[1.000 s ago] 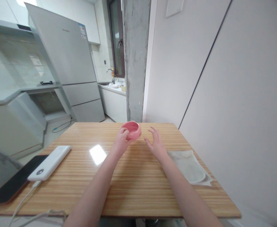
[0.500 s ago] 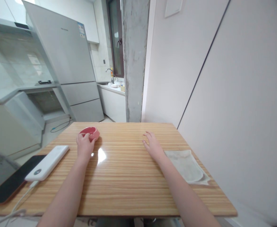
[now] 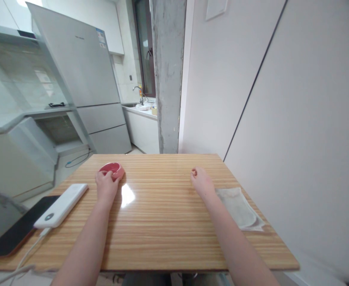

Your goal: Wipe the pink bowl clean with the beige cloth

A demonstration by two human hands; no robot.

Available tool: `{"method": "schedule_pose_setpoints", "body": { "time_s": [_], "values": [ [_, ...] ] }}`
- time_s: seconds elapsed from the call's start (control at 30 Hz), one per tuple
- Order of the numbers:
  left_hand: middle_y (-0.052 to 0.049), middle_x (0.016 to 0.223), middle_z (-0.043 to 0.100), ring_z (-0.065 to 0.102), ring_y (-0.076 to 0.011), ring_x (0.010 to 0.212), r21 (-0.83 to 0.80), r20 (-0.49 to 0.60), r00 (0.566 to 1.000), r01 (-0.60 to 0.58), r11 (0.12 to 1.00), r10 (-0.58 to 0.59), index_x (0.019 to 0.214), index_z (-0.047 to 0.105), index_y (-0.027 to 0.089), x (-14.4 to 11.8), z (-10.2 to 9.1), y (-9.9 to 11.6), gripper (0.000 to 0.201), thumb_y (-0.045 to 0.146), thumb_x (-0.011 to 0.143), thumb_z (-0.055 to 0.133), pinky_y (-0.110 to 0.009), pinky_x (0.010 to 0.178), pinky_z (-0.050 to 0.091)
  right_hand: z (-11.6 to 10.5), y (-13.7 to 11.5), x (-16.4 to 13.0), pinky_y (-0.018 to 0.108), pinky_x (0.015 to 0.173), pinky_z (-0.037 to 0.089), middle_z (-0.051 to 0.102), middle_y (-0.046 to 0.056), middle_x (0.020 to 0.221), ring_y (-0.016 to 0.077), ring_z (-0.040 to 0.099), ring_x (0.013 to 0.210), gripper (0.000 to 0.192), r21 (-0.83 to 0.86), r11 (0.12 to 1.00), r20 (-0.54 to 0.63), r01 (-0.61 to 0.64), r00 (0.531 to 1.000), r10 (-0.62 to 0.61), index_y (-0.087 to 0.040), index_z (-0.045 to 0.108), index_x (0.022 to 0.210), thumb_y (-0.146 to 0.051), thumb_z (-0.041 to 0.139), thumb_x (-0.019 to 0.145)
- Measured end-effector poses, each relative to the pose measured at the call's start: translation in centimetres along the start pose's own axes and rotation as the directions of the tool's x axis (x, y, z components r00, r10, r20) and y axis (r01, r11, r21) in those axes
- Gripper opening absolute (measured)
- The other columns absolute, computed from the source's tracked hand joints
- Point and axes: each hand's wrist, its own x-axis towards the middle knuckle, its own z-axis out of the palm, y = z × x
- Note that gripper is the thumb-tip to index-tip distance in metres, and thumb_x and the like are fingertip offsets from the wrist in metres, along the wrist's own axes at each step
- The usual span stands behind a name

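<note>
Two hands — left (image 3: 105, 186) grips pink bowl (image 3: 112, 170).

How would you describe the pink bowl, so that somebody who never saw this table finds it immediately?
Start at the wooden table and go to its far left part. There the left hand grips a small round pink bowl. It is the only pink thing; the white power bank nearer the left edge is long and flat.
</note>
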Motion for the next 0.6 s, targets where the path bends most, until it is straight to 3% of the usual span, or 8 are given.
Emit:
{"method": "schedule_pose_setpoints", "body": {
  "time_s": [0.1, 0.2, 0.27, 0.33, 0.4, 0.47, 0.53, 0.6],
  "values": [
    [-0.019, 0.12, 0.047, 0.042, -0.0352, 0.12, 0.018, -0.003, 0.999, 0.045, 0.999, -0.045, 0.101, 0.063, 0.012, -0.6, -0.7, 1.0, 0.036, 0.04, 0.078, 0.056, -0.049, 0.104, 0.035, -1.1, 1.4, -0.3, 0.033, 0.075, 0.048, 0.071, 0.014, 0.101, 0.0258, 0.067, 0.095, 0.025, -0.162, 0.977, 0.113, -0.136, 0.981, 0.156, -0.017, 0.065, 0.103, -0.029, 0.055, 0.083],
    [-0.02, 0.141, 0.036, 0.032, -0.0381, 0.133, -0.022, -0.116, 0.993, 0.032, 0.999, -0.035, 0.116, 0.056, 0.015, -1.4, -1.3, 2.9, 0.043, 0.042, 0.083, 0.053, -0.058, 0.108, 0.027, -1.7, 2.8, -0.5, 0.033, 0.068, 0.05, 0.073, 0.013, 0.087, 0.0283, 0.07, 0.087, 0.025, -0.261, 0.95, 0.278, -0.17, 0.929, 0.243, -0.018, 0.069, 0.093, -0.022, 0.068, 0.068],
    [-0.019, 0.148, 0.03, 0.027, -0.0345, 0.139, -0.103, -0.186, 0.98, -0.098, 0.99, 0.078, 0.118, 0.054, 0.016, -1.9, -1.4, 4.5, 0.038, 0.039, 0.087, 0.049, -0.055, 0.113, 0.024, -1.7, 3.4, -0.5, 0.032, 0.064, 0.051, 0.072, 0.01, 0.075, 0.0278, 0.07, 0.081, 0.022, -0.259, 0.953, 0.356, -0.154, 0.902, 0.242, -0.019, 0.07, 0.081, -0.013, 0.07, 0.06],
    [-0.016, 0.149, 0.033, 0.029, -0.0299, 0.14, -0.21, -0.189, 0.956, -0.263, 0.942, 0.225, 0.112, 0.056, 0.017, -2.5, -1.2, 6.0, 0.03, 0.033, 0.089, 0.048, -0.049, 0.115, 0.026, -1.6, 3.6, -0.3, 0.032, 0.063, 0.051, 0.071, 0.009, 0.067, 0.0269, 0.071, 0.078, 0.017, -0.224, 0.964, 0.372, -0.146, 0.901, 0.223, -0.02, 0.069, 0.072, -0.009, 0.067, 0.059],
    [-0.015, 0.145, 0.04, 0.037, -0.0273, 0.136, -0.345, -0.122, 0.93, -0.367, 0.864, 0.347, 0.104, 0.058, 0.018, -3.4, -0.8, 7.8, 0.021, 0.028, 0.089, 0.047, -0.046, 0.114, 0.029, -1.5, 3.3, 0.0, 0.031, 0.064, 0.051, 0.068, 0.008, 0.063, 0.0254, 0.07, 0.077, 0.014, -0.192, 0.973, 0.365, -0.128, 0.911, 0.192, -0.019, 0.066, 0.065, -0.007, 0.063, 0.062],
    [-0.013, 0.137, 0.049, 0.045, -0.0256, 0.13, -0.506, 0.018, 0.898, -0.371, 0.779, 0.44, 0.096, 0.059, 0.019, -5.0, -0.4, 9.9, 0.016, 0.025, 0.087, 0.048, -0.046, 0.111, 0.034, -1.2, 2.5, 0.1, 0.029, 0.063, 0.051, 0.065, 0.005, 0.058, 0.0224, 0.069, 0.071, 0.013, -0.135, 0.983, 0.37, -0.124, 0.914, 0.166, -0.019, 0.062, 0.063, -0.006, 0.059, 0.065],
    [-0.013, 0.132, 0.055, 0.051, -0.0246, 0.125, -0.664, 0.205, 0.841, -0.256, 0.703, 0.5, 0.102, 0.059, 0.02, -7.4, 0.1, 12.3, 0.019, 0.028, 0.086, 0.051, -0.043, 0.106, 0.041, -0.8, 1.0, 0.0, 0.027, 0.057, 0.05, 0.059, 0.0, 0.051, 0.0181, 0.065, 0.058, 0.012, 0.042, 0.983, 0.402, -0.177, 0.904, 0.145, -0.019, 0.058, 0.067, -0.008, 0.054, 0.069],
    [-0.016, 0.134, 0.054, 0.055, -0.0245, 0.121, -0.758, 0.389, 0.798, -0.007, 0.652, 0.46, 0.124, 0.05, 0.019, -10.0, 0.5, 14.7, 0.043, 0.033, 0.084, 0.056, -0.039, 0.097, 0.049, 0.0, -0.9, -0.5, 0.025, 0.053, 0.049, 0.054, -0.004, 0.05, 0.0144, 0.06, 0.049, 0.009, 0.338, 0.9, 0.452, -0.275, 0.886, 0.101, -0.02, 0.053, 0.072, -0.011, 0.052, 0.072]
  ]
}}
